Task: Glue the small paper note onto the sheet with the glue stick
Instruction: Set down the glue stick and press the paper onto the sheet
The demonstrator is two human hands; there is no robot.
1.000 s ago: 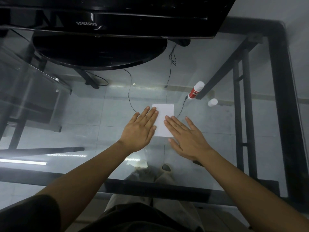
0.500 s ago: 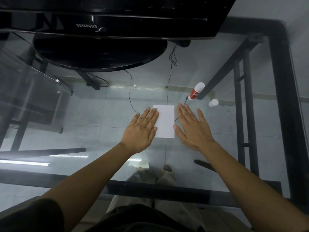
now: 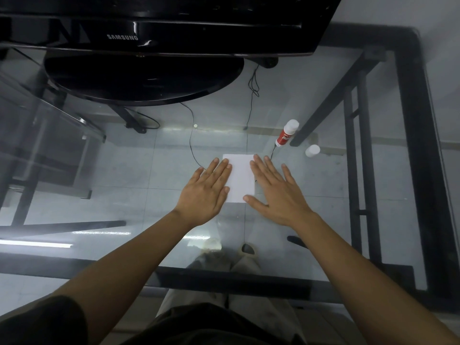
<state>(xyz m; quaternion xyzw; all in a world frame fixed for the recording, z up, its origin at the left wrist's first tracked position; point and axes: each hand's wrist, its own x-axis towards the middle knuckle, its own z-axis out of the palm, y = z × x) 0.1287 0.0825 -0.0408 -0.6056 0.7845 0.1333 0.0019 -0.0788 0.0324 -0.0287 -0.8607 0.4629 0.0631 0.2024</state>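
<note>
1. The white paper (image 3: 241, 179) lies flat on the glass bench (image 3: 323, 195), near its middle, between the two hands. I cannot tell whether this is the note, the sheet, or one pressed on the other; only one white rectangle shows.
2. The left hand (image 3: 206, 192) is open, palm down, fingers spread, covering the paper's left edge. The right hand (image 3: 276, 192) is likewise open and flat, overlapping the right edge. Neither grips anything. Judging by the flat palms, they are pressing or smoothing the paper so it bonds and stays put.
3. The glue stick (image 3: 286, 133) lies on the bench beyond the right hand, apart from it, with its cap (image 3: 312, 150) standing separately just beside it, presumably set aside within easy reach.
4. Any glue layer is hidden under the paper and the palms. The clear bench top shows floor and legs beneath, confusing the paper's edges.
</note>
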